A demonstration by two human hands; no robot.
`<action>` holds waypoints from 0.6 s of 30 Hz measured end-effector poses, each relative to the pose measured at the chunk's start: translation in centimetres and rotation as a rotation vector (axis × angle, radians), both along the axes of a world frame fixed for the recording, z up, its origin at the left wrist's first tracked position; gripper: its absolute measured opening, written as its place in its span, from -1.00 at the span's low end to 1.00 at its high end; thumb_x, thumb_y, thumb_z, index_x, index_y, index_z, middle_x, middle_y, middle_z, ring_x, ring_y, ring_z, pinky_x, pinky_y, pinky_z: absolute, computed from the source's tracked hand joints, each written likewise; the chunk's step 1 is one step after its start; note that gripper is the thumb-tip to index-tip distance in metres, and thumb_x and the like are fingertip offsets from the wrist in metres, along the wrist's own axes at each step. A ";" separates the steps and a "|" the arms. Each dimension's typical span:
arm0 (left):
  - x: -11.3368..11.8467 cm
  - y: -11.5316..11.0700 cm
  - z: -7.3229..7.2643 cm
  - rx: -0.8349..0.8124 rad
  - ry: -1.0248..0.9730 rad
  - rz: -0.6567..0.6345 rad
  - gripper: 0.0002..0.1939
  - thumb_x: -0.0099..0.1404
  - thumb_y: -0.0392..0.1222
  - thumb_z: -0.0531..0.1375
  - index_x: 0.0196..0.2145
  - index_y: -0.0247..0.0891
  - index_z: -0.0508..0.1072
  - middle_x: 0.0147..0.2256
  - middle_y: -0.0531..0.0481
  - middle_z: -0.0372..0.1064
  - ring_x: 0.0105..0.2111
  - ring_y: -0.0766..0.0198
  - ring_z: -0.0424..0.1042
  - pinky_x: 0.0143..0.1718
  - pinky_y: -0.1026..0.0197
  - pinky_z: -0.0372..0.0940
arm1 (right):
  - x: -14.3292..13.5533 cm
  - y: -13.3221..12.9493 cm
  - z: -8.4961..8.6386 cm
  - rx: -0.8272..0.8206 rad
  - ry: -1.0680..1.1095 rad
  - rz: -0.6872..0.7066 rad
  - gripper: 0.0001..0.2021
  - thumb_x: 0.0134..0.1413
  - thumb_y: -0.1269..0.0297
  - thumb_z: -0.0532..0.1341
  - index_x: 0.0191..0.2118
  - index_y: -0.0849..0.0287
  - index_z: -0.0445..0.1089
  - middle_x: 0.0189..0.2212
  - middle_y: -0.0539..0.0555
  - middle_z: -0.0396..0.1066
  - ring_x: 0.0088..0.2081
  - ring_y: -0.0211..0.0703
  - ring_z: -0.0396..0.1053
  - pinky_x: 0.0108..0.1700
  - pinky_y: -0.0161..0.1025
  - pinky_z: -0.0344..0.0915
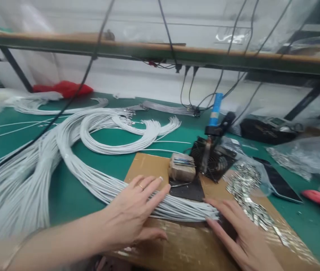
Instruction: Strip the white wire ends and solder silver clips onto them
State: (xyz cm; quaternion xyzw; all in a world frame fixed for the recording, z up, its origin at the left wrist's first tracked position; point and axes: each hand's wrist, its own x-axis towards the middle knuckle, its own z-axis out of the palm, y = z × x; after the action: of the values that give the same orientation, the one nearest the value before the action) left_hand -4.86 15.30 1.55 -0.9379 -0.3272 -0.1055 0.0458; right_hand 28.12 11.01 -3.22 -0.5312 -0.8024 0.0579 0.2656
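White cables, gathered in a bundle [188, 210], run beneath the left hand [133, 210] and end at the right hand [241, 229]. The bundle lies over brown cardboard [176, 244] and curves away beyond the left hand onto a green work surface [69, 192].

Condition of hands: the left is wide, laid across the bundle palm down, fingers extended, thumb set apart on the near side; a ring is noted on one finger. The right is also wide, thumb and fingers at opposite sides of the cable ends. Whether it presses on them, I cannot tell.

Just beyond the gap between the hands sit a dark plate [189, 190] and, at its far edge, a worn block [182, 171] with thin strands on top. Farther out, a blue-handled tool [215, 111] stands tilted in front of a black fan [216, 162].

Beyond the right hand, loose metal pieces [244, 180] are heaped and scattered over the cardboard. To their right are a dark flat device [278, 180] and a clear plastic bag [314, 154].

Beyond the left hand, a looped white bundle [111, 146] is recorded; left of that hand, a large cable mass [27, 188]. Red cloth [64, 89] lies at the far left.
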 end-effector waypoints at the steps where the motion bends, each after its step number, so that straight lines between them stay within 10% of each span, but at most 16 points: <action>1: 1.3 0.0 -0.6 -0.011 -0.003 -0.001 -0.19 0.42 0.34 0.06 0.36 -0.34 0.19 0.21 -0.30 0.35 0.12 -0.14 0.35 0.12 -0.11 0.26 | -0.3 -0.1 0.3 0.004 0.026 -0.013 -0.72 0.41 0.18 0.17 0.16 0.02 0.40 0.05 0.11 0.47 0.05 -0.04 0.45 0.04 -0.15 0.42; 6: 3.6 2.2 -2.2 0.013 0.016 0.030 -0.57 0.51 0.19 0.02 -0.01 -0.19 0.46 -0.12 -0.15 0.42 -0.18 -0.05 0.41 -0.22 -0.01 0.31 | -1.0 -0.4 1.0 0.060 0.161 -0.048 -0.66 0.37 0.17 0.22 0.19 0.07 0.39 0.08 0.13 0.45 0.11 0.00 0.42 0.10 -0.09 0.39; 18: 2.7 1.8 -2.3 0.032 -0.168 0.080 -0.70 0.53 0.04 0.02 0.03 -0.21 0.28 -0.13 -0.13 0.39 -0.14 0.03 0.47 -0.09 0.04 0.36 | 1.3 -4.9 0.0 0.562 0.603 -0.541 -0.79 0.37 0.17 0.15 -0.19 0.13 0.49 -0.20 0.15 0.54 -0.07 0.06 0.52 0.09 0.00 0.41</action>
State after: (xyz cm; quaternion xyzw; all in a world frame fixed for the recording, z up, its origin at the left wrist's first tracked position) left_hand -2.12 17.13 -0.75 -0.9112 -0.3653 -0.1870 0.0374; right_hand 29.40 6.08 -3.21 -0.5878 -0.5078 -0.0808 0.6246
